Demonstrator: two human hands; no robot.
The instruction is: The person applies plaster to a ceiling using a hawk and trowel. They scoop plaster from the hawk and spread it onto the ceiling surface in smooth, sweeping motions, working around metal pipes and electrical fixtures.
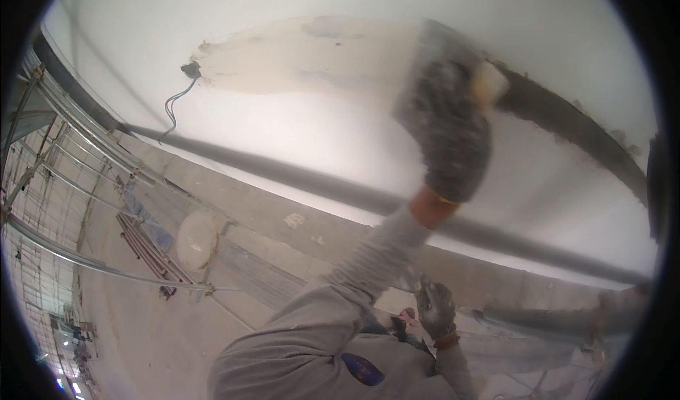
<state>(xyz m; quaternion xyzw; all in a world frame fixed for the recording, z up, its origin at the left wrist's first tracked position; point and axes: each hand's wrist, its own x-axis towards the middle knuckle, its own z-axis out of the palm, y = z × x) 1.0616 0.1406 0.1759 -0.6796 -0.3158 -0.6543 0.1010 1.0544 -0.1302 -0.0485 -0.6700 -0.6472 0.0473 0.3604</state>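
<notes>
My left hand (450,127), in a dark glove smeared with white and blurred by motion, is raised to the white surface. It is closed around a wide putty knife (490,87), whose pale wood-coloured end shows past the glove. The dark blade lies along a smooth band of beige filler (283,53). To the hand's right a rough dark strip (574,116) continues the band. Lower down, my right hand (435,308), also gloved, is held near my chest with its fingers curled. Beside it are a pale flat piece (393,301) and a small reddish part; its grip is partly hidden.
Two thin wires (170,109) hang from a hole at the band's left end. Metal scaffold rails (99,258) curve along the left. Far below, a round pale disc (197,240) and several reddish pipes (145,248) lie on the dusty floor.
</notes>
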